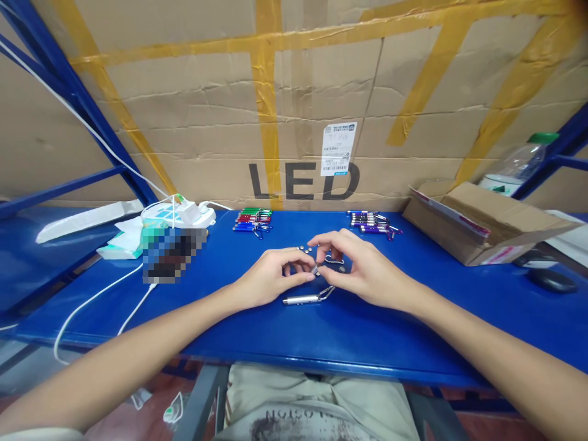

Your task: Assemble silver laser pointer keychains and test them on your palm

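My left hand (271,275) is closed, pinching a small silver metal piece (315,269) between thumb and fingers. Right beside that piece is my right hand (362,269), its index finger raised and its thumb and other fingers curled in; what they grip is too small to make out. Just behind the fingertips lie several small round button cells (305,249). A silver carabiner clip (334,261) shows partly under my right hand. Nearer to me, a slim silver penlight (302,300) with a clip on its end lies on the blue table (285,337).
Green, red and blue penlights (252,220) are lined up at the back left, purple and black ones (372,222) at the back right. An open cardboard box (478,226) and a black mouse (551,280) are on the right. A power strip (184,213) with white cables stands left.
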`<move>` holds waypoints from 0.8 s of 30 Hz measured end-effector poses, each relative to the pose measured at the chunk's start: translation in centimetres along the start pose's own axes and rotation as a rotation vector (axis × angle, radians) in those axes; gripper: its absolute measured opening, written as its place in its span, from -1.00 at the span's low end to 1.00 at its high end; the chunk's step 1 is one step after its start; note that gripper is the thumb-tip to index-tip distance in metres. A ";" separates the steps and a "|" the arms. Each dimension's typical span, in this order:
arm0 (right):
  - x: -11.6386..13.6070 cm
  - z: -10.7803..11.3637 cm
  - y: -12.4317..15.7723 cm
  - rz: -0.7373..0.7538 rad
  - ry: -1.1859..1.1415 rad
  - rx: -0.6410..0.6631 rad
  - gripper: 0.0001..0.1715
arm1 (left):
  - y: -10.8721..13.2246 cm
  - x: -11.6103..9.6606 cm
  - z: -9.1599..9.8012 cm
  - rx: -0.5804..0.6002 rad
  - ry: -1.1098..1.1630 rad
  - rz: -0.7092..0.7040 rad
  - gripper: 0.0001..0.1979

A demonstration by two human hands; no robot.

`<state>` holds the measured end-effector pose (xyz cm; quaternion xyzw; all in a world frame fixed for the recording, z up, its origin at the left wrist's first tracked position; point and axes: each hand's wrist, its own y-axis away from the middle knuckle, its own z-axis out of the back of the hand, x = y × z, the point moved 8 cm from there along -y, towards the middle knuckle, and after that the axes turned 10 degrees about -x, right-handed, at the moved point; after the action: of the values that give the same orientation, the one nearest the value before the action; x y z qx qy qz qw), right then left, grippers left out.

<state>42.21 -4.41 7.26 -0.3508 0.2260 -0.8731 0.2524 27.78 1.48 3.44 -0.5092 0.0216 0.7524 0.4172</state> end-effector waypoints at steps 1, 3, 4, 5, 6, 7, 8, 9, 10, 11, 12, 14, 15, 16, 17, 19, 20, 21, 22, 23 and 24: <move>0.1 0.0 0.0 0.010 0.009 -0.003 -0.61 | 0.0 0.1 0.0 -0.001 0.002 0.001 -0.79; 0.4 0.0 0.0 0.029 0.026 -0.009 -0.61 | 0.0 0.2 0.0 -0.003 0.003 0.003 -0.80; 0.5 0.0 0.0 0.039 0.034 -0.012 -0.61 | 0.0 0.2 -0.1 -0.003 0.002 0.002 -0.80; 0.6 0.0 0.0 0.047 0.039 -0.013 -0.60 | 0.0 0.3 0.0 -0.005 0.000 0.000 -0.80; 0.6 0.0 0.0 0.055 0.041 -0.013 -0.59 | 0.0 0.3 0.0 -0.007 -0.003 -0.005 -0.81; 0.6 0.1 0.0 0.058 0.040 -0.012 -0.57 | 0.0 0.2 0.1 -0.012 -0.008 -0.012 -0.81; 0.5 0.2 0.0 0.054 0.036 -0.016 -0.56 | 0.0 0.2 0.2 -0.020 -0.014 -0.022 -0.81; 0.2 0.4 -0.1 0.042 0.030 -0.026 -0.54 | 0.0 0.1 0.3 -0.029 -0.025 -0.035 -0.81; -0.1 0.6 -0.1 0.028 0.024 -0.041 -0.54 | 0.0 0.0 0.5 -0.038 -0.041 -0.052 -0.81; -0.4 0.9 -0.2 0.015 0.021 -0.059 -0.55 | 0.0 -0.2 0.6 -0.047 -0.061 -0.074 -0.81; -0.8 1.1 -0.2 0.005 0.026 -0.075 -0.57 | 0.0 -0.4 0.8 -0.056 -0.083 -0.100 -0.81; -1.3 1.2 -0.3 0.014 0.062 -0.077 -0.64 | 0.1 -0.9 1.1 -0.072 -0.119 -0.153 -0.81; -1.5 1.0 -0.3 0.020 0.085 -0.064 -0.68 | 0.1 -1.1 1.2 -0.077 -0.132 -0.175 -0.81; -1.6 0.9 -0.3 0.025 0.106 -0.048 -0.71 | 0.2 -1.2 1.3 -0.080 -0.140 -0.192 -0.81; -1.8 0.7 -0.3 0.027 0.121 -0.034 -0.74 | 0.2 -1.3 1.3 -0.082 -0.150 -0.202 -0.81; -1.9 0.5 -0.3 0.028 0.139 -0.018 -0.76 | 0.2 -1.3 1.3 -0.082 -0.175 -0.205 -0.81; -1.9 0.4 -0.3 0.029 0.146 -0.013 -0.76 | 0.2 -1.2 1.3 -0.082 -0.184 -0.198 -0.80; -2.0 0.3 -0.2 0.028 0.156 -0.004 -0.76 | 0.2 -1.0 1.3 -0.083 -0.186 -0.184 -0.80; -2.1 0.1 -0.2 0.026 0.166 0.012 -0.76 | 0.2 -0.8 1.3 -0.085 -0.179 -0.164 -0.79; -2.2 -0.1 -0.1 0.024 0.175 0.035 -0.75 | 0.1 -0.6 1.3 -0.088 -0.163 -0.138 -0.78; -2.4 -0.4 0.0 0.023 0.179 0.064 -0.73 | 0.1 -0.3 1.2 -0.091 -0.141 -0.108 -0.78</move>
<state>43.40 -2.88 5.81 -0.2607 0.2237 -0.9046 0.2522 26.85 1.84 4.24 -0.4736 -0.0693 0.7632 0.4341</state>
